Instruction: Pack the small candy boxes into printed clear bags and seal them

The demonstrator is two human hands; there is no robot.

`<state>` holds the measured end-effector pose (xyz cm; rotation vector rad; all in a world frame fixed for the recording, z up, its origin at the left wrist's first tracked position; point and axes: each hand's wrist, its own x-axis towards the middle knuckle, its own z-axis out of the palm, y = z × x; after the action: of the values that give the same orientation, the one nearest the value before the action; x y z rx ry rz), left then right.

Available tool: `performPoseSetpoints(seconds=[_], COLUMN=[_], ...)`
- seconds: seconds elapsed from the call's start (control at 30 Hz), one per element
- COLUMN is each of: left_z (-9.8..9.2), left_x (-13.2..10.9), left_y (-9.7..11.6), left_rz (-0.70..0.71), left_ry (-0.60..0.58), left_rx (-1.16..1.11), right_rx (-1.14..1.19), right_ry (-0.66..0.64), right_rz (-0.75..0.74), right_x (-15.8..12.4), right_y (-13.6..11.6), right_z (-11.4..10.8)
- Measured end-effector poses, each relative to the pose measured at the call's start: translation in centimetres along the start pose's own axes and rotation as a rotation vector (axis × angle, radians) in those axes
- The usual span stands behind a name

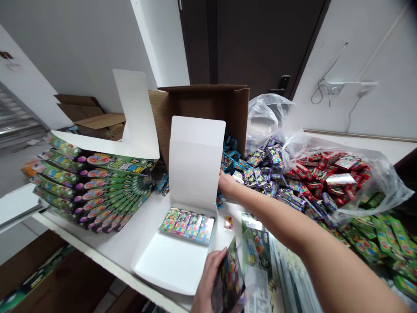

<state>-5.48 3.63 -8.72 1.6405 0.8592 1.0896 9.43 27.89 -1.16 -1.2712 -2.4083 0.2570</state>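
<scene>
Cartons (94,119), brown and open, stand behind the far left corner of the worktop (120,248). Green boxes (97,182) lie fanned in a stack along the left end, one white flap (133,108) rising above them. At the far edge, a big carton (202,95) lies on its side, its mouth facing the near edge, with blue packs (232,152) inside and spilling out.

In front of it, by the near edge, a white box (169,265) lies open with its lid (195,169) upright. Four packs (187,226) sit side by side in it, against the lid end: green, pink, pale grey and light blue.

The left hand (208,278) is at the near edge, just right of the white box, its grip closed round a dark pack (230,278) held tilted. Beyond it the right hand (227,184) reaches past the lid's right edge, beside the blue packs; the fingertips are partly hidden, so I cannot tell whether its grip is wide or narrow.

A red-and-yellow packet (228,222) lies between the white box and some printed sleeves (257,248). Farther right come purple packs (257,171), then red packs (339,174) in a clear bag (381,174), and green packs (368,243) towards the right end.
</scene>
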Motion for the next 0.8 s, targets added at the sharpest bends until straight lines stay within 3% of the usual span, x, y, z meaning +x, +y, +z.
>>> performPoseSetpoints(seconds=[0.17, 0.33, 0.47, 0.6, 0.8], left_z=[-0.3, -0.3, -0.1, 0.3, 0.5], left_x=[0.0, 0.4, 0.7, 0.7, 0.4], left_y=[1.1, 2.5, 2.9, 3.3, 3.5], left_rz=[0.016, 0.009, 0.016, 0.035, 0.032], left_ry=[-0.037, -0.025, -0.015, -0.013, 0.029], left_rx=[-0.035, 0.008, 0.042, 0.052, 0.097], right_rx=[-0.222, -0.343, -0.391, -0.266, 0.033], right_ry=[-0.204, -0.274, -0.234, -0.182, 0.031], right_rz=[-0.095, -0.16, -0.096, -0.05, 0.339], right_x=[-4.2, -10.3, -13.7, -15.8, -18.0], right_y=[-0.1, -0.5, -0.2, 0.0, 0.2], right_z=[-1.9, -3.7, -4.1, -2.9, 0.4])
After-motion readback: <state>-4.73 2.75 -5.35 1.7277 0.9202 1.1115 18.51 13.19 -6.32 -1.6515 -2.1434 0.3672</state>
